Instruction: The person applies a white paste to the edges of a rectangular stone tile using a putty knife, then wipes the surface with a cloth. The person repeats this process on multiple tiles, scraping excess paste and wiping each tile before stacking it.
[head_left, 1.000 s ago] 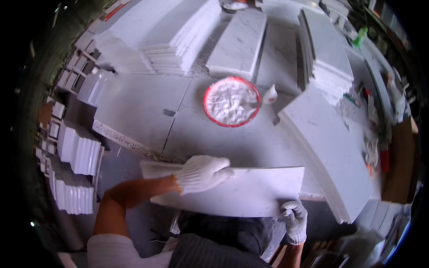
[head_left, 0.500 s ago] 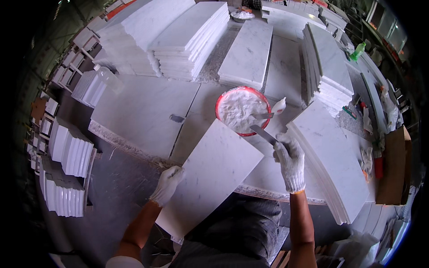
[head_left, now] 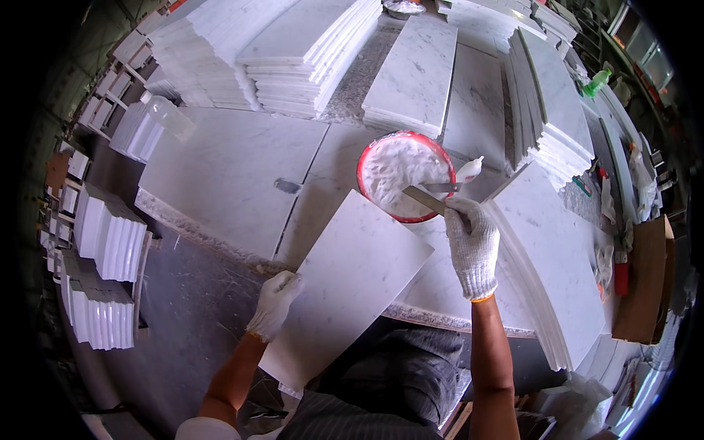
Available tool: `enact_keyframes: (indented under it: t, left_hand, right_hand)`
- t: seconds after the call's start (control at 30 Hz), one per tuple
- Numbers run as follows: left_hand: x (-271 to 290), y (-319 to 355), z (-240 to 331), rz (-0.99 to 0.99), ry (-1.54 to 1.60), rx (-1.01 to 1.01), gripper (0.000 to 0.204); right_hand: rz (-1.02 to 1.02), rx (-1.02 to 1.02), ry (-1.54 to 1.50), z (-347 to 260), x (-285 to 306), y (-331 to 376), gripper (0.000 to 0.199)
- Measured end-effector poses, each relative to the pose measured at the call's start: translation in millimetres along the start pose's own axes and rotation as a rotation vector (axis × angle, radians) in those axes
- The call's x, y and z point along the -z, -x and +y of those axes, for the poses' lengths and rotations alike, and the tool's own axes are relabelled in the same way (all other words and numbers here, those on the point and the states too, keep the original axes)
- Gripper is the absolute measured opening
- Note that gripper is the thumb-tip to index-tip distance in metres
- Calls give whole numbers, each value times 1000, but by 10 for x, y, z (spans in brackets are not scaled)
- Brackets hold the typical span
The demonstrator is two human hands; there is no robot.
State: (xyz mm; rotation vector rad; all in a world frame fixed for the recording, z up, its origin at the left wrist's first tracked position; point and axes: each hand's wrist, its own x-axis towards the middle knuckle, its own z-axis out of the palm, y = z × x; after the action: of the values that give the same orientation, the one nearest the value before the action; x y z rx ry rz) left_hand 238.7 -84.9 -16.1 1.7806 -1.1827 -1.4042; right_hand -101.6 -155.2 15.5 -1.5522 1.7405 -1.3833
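My gloved left hand (head_left: 277,302) grips the left edge of a rectangular white marble slab (head_left: 350,282), with its fingers closed. The slab slants across the table's near edge, its far corner close to a red-rimmed tub (head_left: 361,172) of thick white paste (head_left: 400,165). In my gloved right hand (head_left: 473,238) is a flat metal putty knife (head_left: 423,199), its blade over the near right part of the tub. A second metal blade (head_left: 440,188) lies across the tub's right rim. Beside it is a small white squeeze bottle (head_left: 470,170).
Stacks of marble slabs stand at the back left (head_left: 293,51), back middle (head_left: 411,73) and back right (head_left: 554,95). More curved-looking slabs (head_left: 546,249) lie right of my right hand. A cardboard box (head_left: 644,279) stands far right, a clear plastic bottle (head_left: 167,114) far left.
My right hand has moved up and slightly left, bringing the putty knife's blade over the tub. My left hand still holds the slab in nearly the same place. The view has shifted slightly.
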Motion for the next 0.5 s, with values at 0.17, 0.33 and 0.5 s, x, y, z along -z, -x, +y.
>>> enact_keyframes:
  t: [0.17, 0.33, 0.5]
  left_hand:
    - [24, -6, 43, -7, 17, 11, 24]
    - [6, -21, 55, -18, 31, 65, 26]
    - [-8, -17, 45, -20, 36, 37, 26]
  right_hand:
    - [11, 103, 98, -80, -69, -66, 11]
    - [-27, 51, 77, -79, -133, -103, 10]
    - [-58, -12, -4, 31, -164, -103, 13]
